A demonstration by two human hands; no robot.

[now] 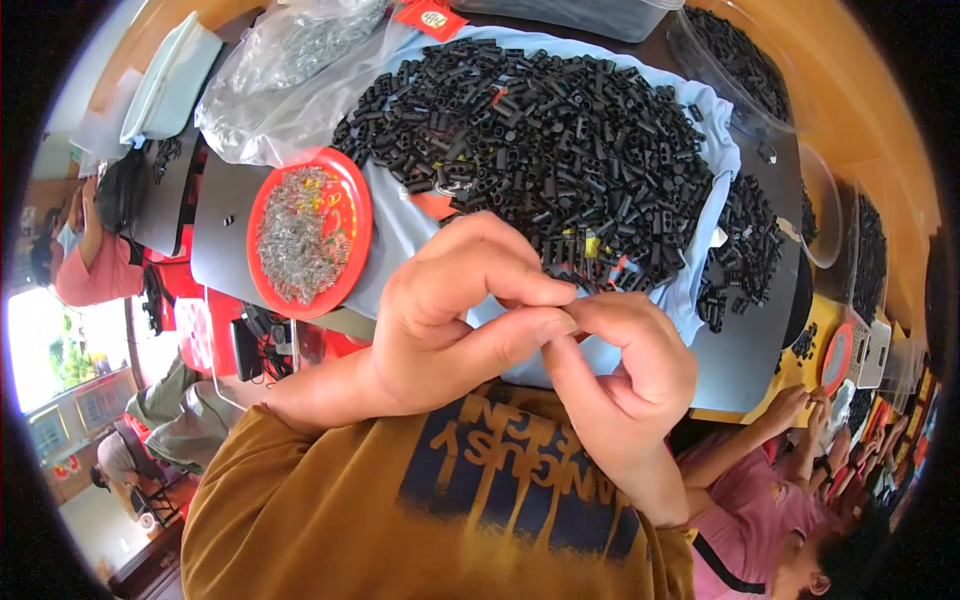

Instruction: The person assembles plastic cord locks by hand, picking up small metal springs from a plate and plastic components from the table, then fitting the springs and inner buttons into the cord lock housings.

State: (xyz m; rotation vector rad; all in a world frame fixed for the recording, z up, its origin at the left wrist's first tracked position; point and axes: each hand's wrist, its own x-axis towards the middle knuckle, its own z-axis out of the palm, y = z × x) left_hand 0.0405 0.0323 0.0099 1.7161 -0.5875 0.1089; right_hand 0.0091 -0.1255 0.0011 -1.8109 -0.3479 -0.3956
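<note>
My left hand [455,305] and my right hand [630,365] meet fingertip to fingertip in front of my chest. Thumb and forefinger of each are pinched together; whatever they hold is hidden or too small to make out. Just beyond them a large heap of small black plastic parts [560,140] is spread over a light blue cloth [715,120]. Left of my hands, a round red plate [357,195] carries a pile of small silvery metal pieces [298,240], apparently pins or springs.
A clear plastic bag [270,100] lies at the back left, near a pale tub [175,80]. More black parts [745,240] lie right of the cloth, and a clear bin [735,60] of them stands at the back right. A person in pink [750,510] works close on my right.
</note>
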